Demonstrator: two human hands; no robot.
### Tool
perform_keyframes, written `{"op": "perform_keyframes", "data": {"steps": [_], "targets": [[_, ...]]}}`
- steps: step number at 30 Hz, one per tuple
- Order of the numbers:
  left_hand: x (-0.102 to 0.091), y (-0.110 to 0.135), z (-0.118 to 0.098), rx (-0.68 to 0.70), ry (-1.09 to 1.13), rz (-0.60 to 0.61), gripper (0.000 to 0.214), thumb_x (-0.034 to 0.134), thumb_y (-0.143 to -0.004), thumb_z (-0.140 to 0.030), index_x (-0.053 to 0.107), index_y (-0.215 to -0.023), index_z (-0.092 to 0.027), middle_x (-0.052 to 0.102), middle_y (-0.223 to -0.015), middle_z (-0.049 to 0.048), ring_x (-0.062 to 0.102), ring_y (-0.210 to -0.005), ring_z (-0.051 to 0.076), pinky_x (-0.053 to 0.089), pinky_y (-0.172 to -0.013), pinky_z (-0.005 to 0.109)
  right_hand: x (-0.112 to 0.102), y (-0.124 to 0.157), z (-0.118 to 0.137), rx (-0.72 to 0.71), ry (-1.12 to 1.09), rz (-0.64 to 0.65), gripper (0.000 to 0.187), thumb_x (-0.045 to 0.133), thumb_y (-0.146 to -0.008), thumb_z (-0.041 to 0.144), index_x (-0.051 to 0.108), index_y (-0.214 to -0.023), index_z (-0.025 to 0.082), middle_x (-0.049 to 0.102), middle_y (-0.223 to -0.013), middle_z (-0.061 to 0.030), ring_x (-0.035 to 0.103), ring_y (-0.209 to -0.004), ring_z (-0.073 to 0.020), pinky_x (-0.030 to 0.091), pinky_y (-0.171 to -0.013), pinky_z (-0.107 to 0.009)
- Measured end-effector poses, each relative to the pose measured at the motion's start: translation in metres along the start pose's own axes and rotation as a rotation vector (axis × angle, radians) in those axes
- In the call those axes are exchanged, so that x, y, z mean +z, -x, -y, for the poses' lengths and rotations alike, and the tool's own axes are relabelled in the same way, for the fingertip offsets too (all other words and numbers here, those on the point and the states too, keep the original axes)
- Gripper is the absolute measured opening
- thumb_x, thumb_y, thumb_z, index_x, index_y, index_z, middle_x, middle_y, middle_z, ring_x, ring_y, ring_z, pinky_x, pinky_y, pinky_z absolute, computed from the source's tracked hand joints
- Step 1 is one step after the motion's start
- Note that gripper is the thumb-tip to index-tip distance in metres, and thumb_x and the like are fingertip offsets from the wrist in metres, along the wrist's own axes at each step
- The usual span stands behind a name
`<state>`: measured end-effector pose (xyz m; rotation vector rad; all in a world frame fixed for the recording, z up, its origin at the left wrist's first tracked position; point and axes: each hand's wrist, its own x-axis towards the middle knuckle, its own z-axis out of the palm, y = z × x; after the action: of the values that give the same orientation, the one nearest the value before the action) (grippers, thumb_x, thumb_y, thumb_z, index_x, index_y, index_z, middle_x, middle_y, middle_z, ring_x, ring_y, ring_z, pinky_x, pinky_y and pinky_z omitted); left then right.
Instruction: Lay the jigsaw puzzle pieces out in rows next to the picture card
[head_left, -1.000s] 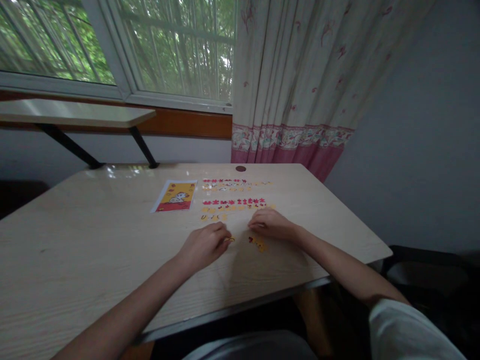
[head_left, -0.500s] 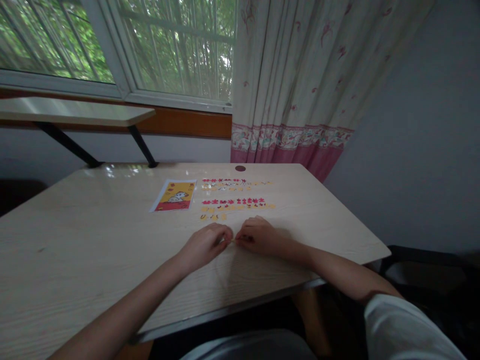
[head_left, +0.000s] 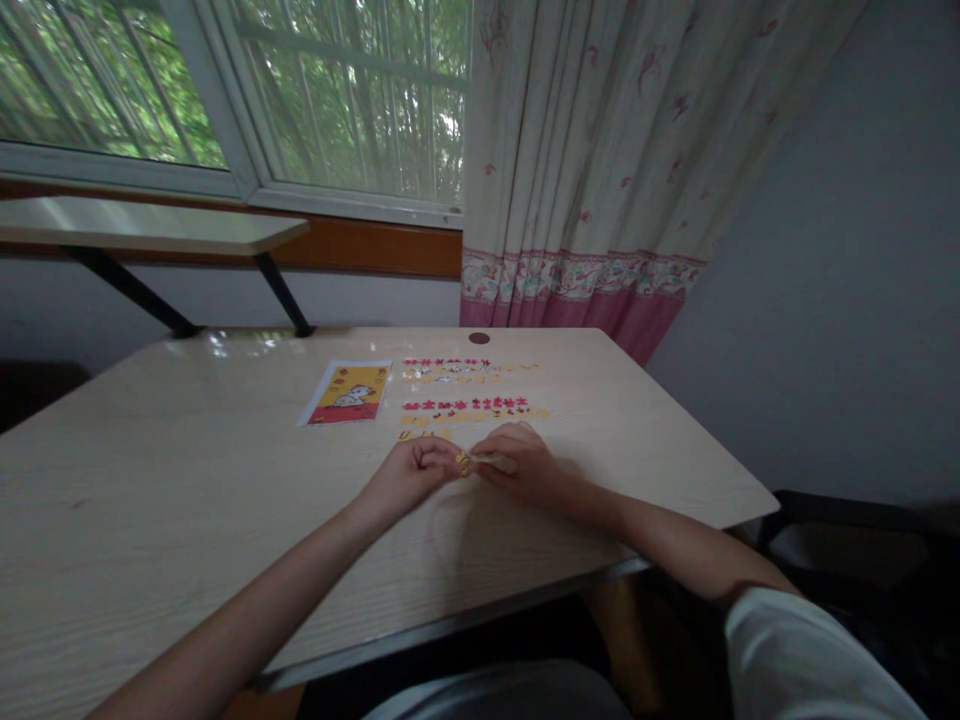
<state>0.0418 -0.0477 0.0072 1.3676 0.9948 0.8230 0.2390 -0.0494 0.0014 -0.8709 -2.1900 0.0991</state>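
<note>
My left hand [head_left: 420, 472] is closed in a pinch on a small yellow jigsaw piece [head_left: 463, 463] with dark marks, held just above the table. My right hand [head_left: 525, 465] is also closed, its fingertips meeting the left ones at that piece. Between the right fingers shows a pale, flat piece [head_left: 496, 461], too blurred to name surely. Just beyond the hands, small jigsaw pieces lie in rows: red pieces [head_left: 465, 405] and yellow pieces [head_left: 476, 417]. Part of the nearest yellow row is hidden behind my left hand.
Left of the rows lies a printed picture [head_left: 349, 393] of a white animal on yellow and red. The wooden table [head_left: 187, 480] has a raised shelf [head_left: 157, 225] at the back left. A curtain [head_left: 577, 200] hangs behind, and a dark chair [head_left: 847, 510] stands at the right.
Both hands have turned slightly, and the yellow piece between the fingertips now shows its patterned face. A pale piece has come into sight in the right fingers. The rows look unchanged.
</note>
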Motion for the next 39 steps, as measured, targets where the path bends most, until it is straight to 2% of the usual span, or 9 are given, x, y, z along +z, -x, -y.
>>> {"op": "perform_keyframes", "data": {"steps": [4, 9, 14, 17, 20, 23, 26, 32, 39], "targets": [[0.001, 0.002, -0.004, -0.056, 0.062, -0.046, 0.024, 0.071, -0.059, -0.030, 0.058, -0.072, -0.015, 0.059, -0.050, -0.0040, 0.038, -0.037, 0.004, 0.024, -0.041, 0.018, 0.005, 0.001, -0.002, -0.034, 0.064, -0.009, 0.026, 0.059, -0.078, 0.043, 0.063, -0.094, 0.023, 0.065, -0.083, -0.0011, 0.057, -0.078, -0.0128, 0.038, -0.072, -0.027], [0.002, 0.003, -0.004, -0.018, 0.058, -0.016, 0.025, 0.072, -0.059, -0.029, 0.058, -0.074, -0.014, 0.066, -0.060, 0.0008, 0.056, -0.054, 0.011, 0.040, -0.055, 0.022, 0.005, 0.003, -0.002, -0.048, 0.107, 0.017, 0.020, 0.056, -0.081, 0.040, 0.064, -0.092, 0.025, 0.065, -0.082, -0.0008, 0.056, -0.076, -0.0117, 0.037, -0.071, -0.026], [0.000, -0.001, 0.002, 0.061, 0.007, -0.003, 0.024, 0.068, -0.065, -0.030, 0.059, -0.080, -0.013, 0.067, -0.070, 0.0026, 0.059, -0.063, 0.012, 0.044, -0.062, 0.025, -0.003, -0.001, -0.004, -0.038, 0.142, 0.063, 0.021, 0.054, -0.083, 0.040, 0.065, -0.093, 0.026, 0.064, -0.084, -0.0020, 0.055, -0.079, -0.0134, 0.036, -0.074, -0.028], [-0.002, -0.001, 0.006, 0.121, -0.161, -0.026, 0.027, 0.063, -0.071, -0.034, 0.059, -0.088, -0.013, 0.065, -0.072, 0.0030, 0.057, -0.060, 0.011, 0.043, -0.057, 0.024, -0.012, -0.010, -0.020, -0.004, 0.197, 0.016, 0.024, 0.055, -0.082, 0.041, 0.066, -0.096, 0.025, 0.064, -0.085, -0.0042, 0.056, -0.081, -0.0159, 0.036, -0.075, -0.030], [-0.001, 0.003, 0.005, 0.186, -0.454, 0.013, 0.023, 0.052, -0.081, -0.034, 0.060, -0.089, -0.014, 0.062, -0.069, 0.0014, 0.052, -0.056, 0.010, 0.040, -0.051, 0.022, -0.026, -0.019, -0.041, 0.066, 0.221, -0.141, 0.026, 0.056, -0.081, 0.040, 0.067, -0.097, 0.023, 0.064, -0.087, -0.0064, 0.055, -0.081, -0.0171, 0.038, -0.077, -0.032], [0.000, 0.010, 0.000, 0.345, -0.770, 0.090, 0.019, 0.045, -0.085, -0.028, 0.060, -0.086, -0.017, 0.062, -0.077, 0.0025, 0.055, -0.067, 0.013, 0.043, -0.061, 0.025, -0.037, -0.025, -0.060, 0.074, 0.212, -0.219, 0.026, 0.057, -0.081, 0.039, 0.066, -0.098, 0.022, 0.064, -0.088, -0.0062, 0.056, -0.084, -0.0175, 0.040, -0.078, -0.032], [0.001, 0.014, -0.003, 0.508, -0.992, 0.166, 0.018, 0.042, -0.086, -0.023, 0.058, -0.090, -0.018, 0.061, -0.090, 0.0049, 0.056, -0.083, 0.017, 0.045, -0.072, 0.028, -0.041, -0.026, -0.073, 0.048, 0.209, -0.210, 0.027, 0.056, -0.082, 0.040, 0.066, -0.099, 0.022, 0.065, -0.088, -0.0056, 0.057, -0.084, -0.0170, 0.041, -0.079, -0.032], [-0.001, 0.014, 0.000, 0.574, -1.106, 0.225, 0.018, 0.039, -0.087, -0.019, 0.056, -0.093, -0.019, 0.058, -0.095, 0.0054, 0.055, -0.087, 0.017, 0.046, -0.073, 0.027, -0.041, -0.025, -0.081, 0.060, 0.230, -0.181, 0.027, 0.055, -0.082, 0.039, 0.066, -0.100, 0.022, 0.065, -0.090, -0.0063, 0.056, -0.086, -0.0175, 0.040, -0.079, -0.033], [-0.001, 0.015, -0.002, 0.578, -1.142, 0.281, 0.020, 0.038, -0.088, -0.020, 0.058, -0.093, -0.019, 0.058, -0.093, 0.0053, 0.056, -0.085, 0.017, 0.046, -0.073, 0.027, -0.042, -0.025, -0.081, 0.046, 0.241, -0.227, 0.028, 0.054, -0.083, 0.042, 0.067, -0.099, 0.023, 0.064, -0.086, -0.0062, 0.056, -0.081, -0.0177, 0.038, -0.077, -0.033]]}}
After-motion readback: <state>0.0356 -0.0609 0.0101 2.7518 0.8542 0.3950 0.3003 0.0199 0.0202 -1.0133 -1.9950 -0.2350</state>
